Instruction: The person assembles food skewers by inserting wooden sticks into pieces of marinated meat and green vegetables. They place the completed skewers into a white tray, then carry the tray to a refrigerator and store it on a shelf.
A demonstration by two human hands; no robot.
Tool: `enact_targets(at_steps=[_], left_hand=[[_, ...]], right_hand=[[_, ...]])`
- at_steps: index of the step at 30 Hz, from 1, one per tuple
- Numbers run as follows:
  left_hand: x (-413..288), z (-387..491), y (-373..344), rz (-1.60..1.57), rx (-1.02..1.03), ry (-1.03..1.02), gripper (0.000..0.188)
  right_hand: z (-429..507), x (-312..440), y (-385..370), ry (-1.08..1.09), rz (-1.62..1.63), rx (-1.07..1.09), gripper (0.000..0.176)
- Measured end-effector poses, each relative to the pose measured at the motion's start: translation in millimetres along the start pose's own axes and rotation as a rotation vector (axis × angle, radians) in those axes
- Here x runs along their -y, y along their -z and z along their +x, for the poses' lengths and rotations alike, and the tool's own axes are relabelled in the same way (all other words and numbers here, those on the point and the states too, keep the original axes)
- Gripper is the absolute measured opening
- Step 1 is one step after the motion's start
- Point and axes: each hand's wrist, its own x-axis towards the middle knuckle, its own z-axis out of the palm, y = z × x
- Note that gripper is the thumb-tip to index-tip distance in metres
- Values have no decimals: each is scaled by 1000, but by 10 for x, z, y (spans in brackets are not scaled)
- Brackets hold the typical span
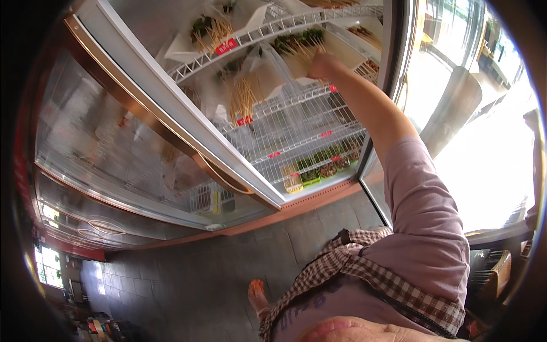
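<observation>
My right hand (322, 66) reaches into an open display refrigerator, at the stick ends of wooden skewers (301, 51) threaded with leafy greens (299, 39). Its fingers look curled and touch the sticks, but blur hides whether they grip any. These skewers lie in a white tray (295, 68) on a wire shelf. Beside them, more skewers (243, 96) lean out of another white tray (269, 79). My left hand (257, 293) hangs low beside the checked apron (299, 284), over the floor; it is small and partly hidden, and its grip is unclear.
An upper wire rack (273, 32) carries skewer trays and a red label (226, 46). Green tubs (308, 171) stand on the refrigerator's bottom. A glass door with a copper-coloured handle (222, 175) is at the left. Dark tiles (205, 278) cover the floor; a chair (453, 107) stands right.
</observation>
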Motion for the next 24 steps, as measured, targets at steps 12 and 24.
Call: enact_targets(at_steps=[12, 24], left_hand=[[94, -76, -82, -56, 23, -14, 30], [147, -32, -173, -54, 25, 0, 31]], right_hand=[[67, -246, 147, 180, 157, -138, 37], [270, -266, 27, 134, 380, -74, 23]])
